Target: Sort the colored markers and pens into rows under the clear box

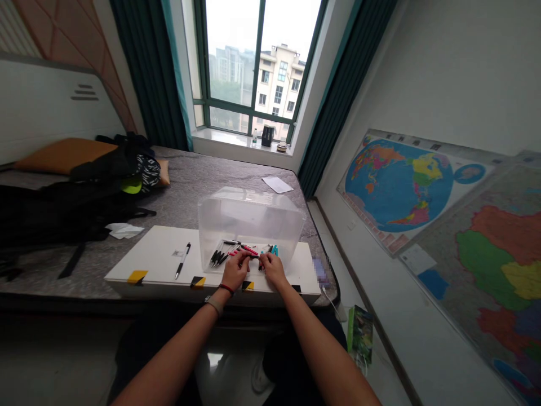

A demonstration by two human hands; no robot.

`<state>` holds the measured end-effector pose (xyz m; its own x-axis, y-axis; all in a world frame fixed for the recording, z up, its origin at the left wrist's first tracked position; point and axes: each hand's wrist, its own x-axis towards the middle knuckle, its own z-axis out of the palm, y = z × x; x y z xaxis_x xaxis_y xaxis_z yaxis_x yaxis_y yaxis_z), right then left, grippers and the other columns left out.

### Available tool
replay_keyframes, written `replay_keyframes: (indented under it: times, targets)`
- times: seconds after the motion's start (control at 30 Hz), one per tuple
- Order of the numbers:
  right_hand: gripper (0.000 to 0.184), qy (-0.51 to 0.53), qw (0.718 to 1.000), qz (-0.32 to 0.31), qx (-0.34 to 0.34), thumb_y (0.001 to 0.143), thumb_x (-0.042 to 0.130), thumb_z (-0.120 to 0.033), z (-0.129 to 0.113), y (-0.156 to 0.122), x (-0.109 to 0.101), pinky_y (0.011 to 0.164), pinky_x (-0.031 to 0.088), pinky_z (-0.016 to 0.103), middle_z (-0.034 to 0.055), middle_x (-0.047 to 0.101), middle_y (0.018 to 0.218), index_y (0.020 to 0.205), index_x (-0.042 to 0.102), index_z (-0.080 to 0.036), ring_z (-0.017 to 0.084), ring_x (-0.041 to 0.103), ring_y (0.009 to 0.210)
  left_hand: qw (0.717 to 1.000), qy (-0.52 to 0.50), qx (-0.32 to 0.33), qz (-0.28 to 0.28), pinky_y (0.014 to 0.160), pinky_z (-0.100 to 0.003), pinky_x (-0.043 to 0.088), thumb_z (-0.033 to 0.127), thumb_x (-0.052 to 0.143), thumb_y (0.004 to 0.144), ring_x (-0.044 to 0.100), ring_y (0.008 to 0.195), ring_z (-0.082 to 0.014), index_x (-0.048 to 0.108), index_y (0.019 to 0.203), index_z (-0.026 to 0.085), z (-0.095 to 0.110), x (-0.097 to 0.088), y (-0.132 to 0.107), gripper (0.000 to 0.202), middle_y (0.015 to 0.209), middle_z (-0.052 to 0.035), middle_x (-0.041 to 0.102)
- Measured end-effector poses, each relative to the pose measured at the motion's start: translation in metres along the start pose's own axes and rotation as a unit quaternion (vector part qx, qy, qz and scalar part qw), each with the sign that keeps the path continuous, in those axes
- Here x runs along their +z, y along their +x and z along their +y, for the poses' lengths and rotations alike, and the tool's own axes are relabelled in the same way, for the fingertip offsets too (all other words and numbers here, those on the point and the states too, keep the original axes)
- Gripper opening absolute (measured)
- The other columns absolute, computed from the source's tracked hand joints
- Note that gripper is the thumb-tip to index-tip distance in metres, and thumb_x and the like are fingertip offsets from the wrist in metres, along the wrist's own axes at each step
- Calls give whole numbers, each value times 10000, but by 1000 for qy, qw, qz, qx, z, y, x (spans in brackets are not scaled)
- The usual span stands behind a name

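Note:
Both my hands reach to the front of a clear plastic box [249, 217] standing on a white board [156, 259]. My left hand [235, 269] is curled with its fingers pinched on a red pen [249, 250]. My right hand [273, 267] is also curled, its fingertips on the same red pen's other end. Several black pens [220, 256] lie fanned to the left of my hands, and teal pens [274, 249] show just beyond my right hand. A single black pen [183, 260] lies alone further left on the board.
The board rests on a grey mattress [190, 180] with black bags [63, 197], an orange cushion [63, 155], crumpled paper [124, 230] and a white sheet [277, 184]. World maps [401, 186] lean on the right wall. A green packet [360, 332] lies on the floor.

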<state>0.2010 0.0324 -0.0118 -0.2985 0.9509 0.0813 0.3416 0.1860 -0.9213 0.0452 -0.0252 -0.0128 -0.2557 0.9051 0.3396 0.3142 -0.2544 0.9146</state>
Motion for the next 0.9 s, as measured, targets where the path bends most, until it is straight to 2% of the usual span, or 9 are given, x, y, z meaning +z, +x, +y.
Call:
replay_keyframes:
  times: [0.13, 0.27, 0.4, 0.5, 0.6, 0.73, 0.8, 0.9]
  targets:
    - [294, 39, 999, -14, -2, 856, 540, -424, 4, 2, 0, 586, 488, 251, 20, 663, 756, 1005, 612, -181, 148, 602, 602, 1000, 10, 7, 1, 528, -232, 477, 328, 525, 875, 610, 545, -121, 649, 1024, 191, 1, -1, 0, 237, 777, -30, 701]
    - [258, 84, 996, -26, -13, 781, 633, -402, 7, 2, -2, 574, 486, 255, 24, 658, 777, 897, 624, -172, 140, 595, 572, 999, 21, 12, -26, 523, -234, 476, 323, 534, 869, 617, 547, -126, 652, 1010, 194, 4, -3, 1, 225, 787, -28, 706]
    - [356, 69, 997, -29, 0, 857, 530, -519, 5, 1, -5, 522, 453, 253, 3, 602, 607, 771, 595, -179, 142, 557, 502, 999, 20, 11, -46, 539, -244, 489, 318, 536, 870, 623, 552, -128, 650, 1023, 203, 4, -3, 2, 223, 838, -35, 718]
    - [453, 63, 997, -35, 3, 881, 454, -592, 3, 0, -5, 490, 426, 234, 7, 593, 595, 717, 554, -182, 122, 531, 476, 998, 27, 13, -55, 543, -247, 491, 323, 524, 879, 621, 555, -126, 649, 1037, 204, 3, -2, 1, 234, 862, -40, 723]
    - [463, 97, 994, -40, 21, 855, 459, -627, 2, -1, -5, 440, 395, 210, 1, 601, 614, 752, 532, -182, 100, 500, 444, 997, 44, 21, -56, 547, -242, 487, 326, 519, 883, 619, 573, -125, 652, 1045, 206, 2, -2, 1, 242, 875, -39, 725]
    - [418, 167, 984, -46, 26, 767, 602, -585, 4, -1, -5, 404, 376, 188, -9, 631, 659, 842, 530, -181, 88, 498, 444, 997, 61, 23, -51, 545, -233, 477, 331, 517, 884, 622, 597, -127, 656, 1048, 199, 3, -2, 1, 252, 865, -37, 726]
    - [393, 173, 984, -51, 10, 738, 657, -541, 6, -1, -6, 427, 391, 190, -5, 637, 661, 823, 546, -174, 85, 502, 457, 997, 59, 17, -51, 555, -233, 479, 334, 518, 885, 622, 599, -125, 656, 1048, 196, 3, -2, 0, 255, 869, -35, 727]
    - [378, 152, 987, -58, -7, 766, 640, -538, 9, -2, -7, 459, 401, 197, -4, 636, 646, 799, 574, -167, 82, 495, 464, 997, 50, 12, -50, 559, -236, 478, 340, 521, 886, 609, 570, -118, 658, 1042, 194, 4, -2, 0, 254, 845, -27, 725]
